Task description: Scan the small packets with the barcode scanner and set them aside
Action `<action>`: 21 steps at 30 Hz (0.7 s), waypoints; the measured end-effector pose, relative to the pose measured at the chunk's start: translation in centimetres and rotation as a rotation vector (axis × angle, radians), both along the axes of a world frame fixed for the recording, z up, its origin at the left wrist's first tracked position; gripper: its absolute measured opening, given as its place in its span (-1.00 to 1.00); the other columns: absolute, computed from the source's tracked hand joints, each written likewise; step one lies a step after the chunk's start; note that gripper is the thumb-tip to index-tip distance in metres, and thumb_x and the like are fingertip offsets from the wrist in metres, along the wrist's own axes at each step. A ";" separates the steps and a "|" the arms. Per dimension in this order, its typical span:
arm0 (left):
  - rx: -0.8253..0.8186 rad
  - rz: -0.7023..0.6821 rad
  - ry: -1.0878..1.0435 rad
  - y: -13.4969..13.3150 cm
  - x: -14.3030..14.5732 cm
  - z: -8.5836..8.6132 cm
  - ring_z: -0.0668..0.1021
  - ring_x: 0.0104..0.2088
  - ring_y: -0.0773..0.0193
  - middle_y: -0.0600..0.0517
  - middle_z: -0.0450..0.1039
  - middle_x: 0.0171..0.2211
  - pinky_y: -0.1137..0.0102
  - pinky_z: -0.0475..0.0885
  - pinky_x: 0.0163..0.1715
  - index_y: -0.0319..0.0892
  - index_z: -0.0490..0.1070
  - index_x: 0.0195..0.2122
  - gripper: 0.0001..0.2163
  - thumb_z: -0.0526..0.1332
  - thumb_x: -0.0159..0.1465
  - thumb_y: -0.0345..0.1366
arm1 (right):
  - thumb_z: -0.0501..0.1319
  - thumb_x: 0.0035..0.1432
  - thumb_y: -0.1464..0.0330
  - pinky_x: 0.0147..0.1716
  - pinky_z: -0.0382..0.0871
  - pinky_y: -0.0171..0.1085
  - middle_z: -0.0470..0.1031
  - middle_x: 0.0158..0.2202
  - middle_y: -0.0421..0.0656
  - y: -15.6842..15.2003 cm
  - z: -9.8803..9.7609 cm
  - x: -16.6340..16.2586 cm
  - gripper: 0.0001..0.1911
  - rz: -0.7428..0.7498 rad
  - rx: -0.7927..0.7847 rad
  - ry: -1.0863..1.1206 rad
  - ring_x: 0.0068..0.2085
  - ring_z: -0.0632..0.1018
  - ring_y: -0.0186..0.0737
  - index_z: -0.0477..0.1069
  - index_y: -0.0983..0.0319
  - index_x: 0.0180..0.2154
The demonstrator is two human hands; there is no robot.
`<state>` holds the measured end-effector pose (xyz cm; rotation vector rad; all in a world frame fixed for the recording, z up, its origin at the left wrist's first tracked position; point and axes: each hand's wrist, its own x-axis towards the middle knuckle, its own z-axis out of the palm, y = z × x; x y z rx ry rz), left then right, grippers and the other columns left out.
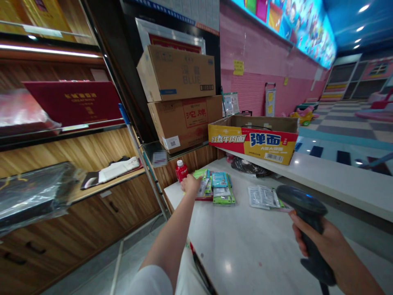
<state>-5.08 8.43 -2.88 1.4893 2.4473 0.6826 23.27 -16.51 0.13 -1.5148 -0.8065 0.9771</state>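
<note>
My left hand (190,183) reaches far out over the white counter (245,246) and rests on a small packet (203,187) at the near edge of a pile of green and blue packets (221,186); its fingers curl round that packet. My right hand (319,237) is wrapped round the handle of a dark barcode scanner (302,200), whose head points toward the pile. A flat white packet (264,196) lies between the scanner and the pile.
A red bottle (181,170) stands behind my left hand. An open noodle carton (254,141) sits on the raised ledge, two brown cartons (181,98) stacked to its left. Wooden shelving (61,155) lines the left side. A black bag (248,167) lies under the ledge.
</note>
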 end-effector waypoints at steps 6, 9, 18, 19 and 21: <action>0.053 0.017 -0.178 2.3 -1.3 -0.5 0.46 0.03 -0.24 -0.33 0.49 -0.09 0.13 0.39 -0.14 -0.24 0.46 -0.24 -0.64 0.40 -0.02 -0.16 | 0.30 0.01 0.04 -0.74 0.27 -0.39 0.31 -0.75 -0.34 0.1 -0.1 -0.3 -0.61 0.019 0.006 -0.036 -0.73 0.33 -0.39 0.30 0.21 -0.50; 0.133 -0.045 -0.278 2.9 -1.7 0.2 0.56 -0.11 -0.12 -0.26 0.54 -0.23 0.21 0.42 -0.21 -0.25 0.46 -0.38 -0.84 0.35 0.03 -0.32 | 0.29 0.01 0.03 -0.73 0.27 -0.37 0.31 -0.75 -0.33 0.1 -0.2 -0.3 -0.60 0.036 0.014 -0.042 -0.72 0.34 -0.37 0.29 0.21 -0.51; 0.445 -0.500 -0.966 -2.8 2.6 -0.6 0.60 -0.46 0.26 0.03 0.51 -0.41 0.40 0.50 -0.45 -0.21 0.28 -0.21 -0.78 0.24 0.13 -0.31 | 0.27 -0.02 0.01 -0.74 0.27 -0.34 0.33 -0.68 -0.35 0.1 -0.4 -1.5 -0.56 0.131 0.017 -0.042 -0.71 0.35 -0.35 0.33 0.23 -0.31; 0.436 -0.544 -1.048 -4.1 3.3 -1.6 0.60 -0.46 0.25 0.04 0.51 -0.42 0.38 0.51 -0.44 -0.19 0.27 -0.19 -0.74 0.26 0.12 -0.28 | 0.27 -0.04 0.00 -0.75 0.27 -0.34 0.32 -0.68 -0.36 0.1 -0.4 -1.8 -0.55 0.147 0.008 -0.049 -0.71 0.35 -0.35 0.32 0.23 -0.30; 0.410 -0.581 -1.145 -6.5 4.5 -3.7 0.60 -0.48 0.25 0.05 0.50 -0.42 0.37 0.52 -0.45 -0.18 0.26 -0.21 -0.69 0.29 0.09 -0.21 | 0.28 -0.08 0.00 -0.77 0.26 -0.34 0.32 -0.68 -0.36 0.1 -0.7 -2.6 -0.53 0.186 -0.018 -0.066 -0.72 0.35 -0.35 0.30 0.23 -0.29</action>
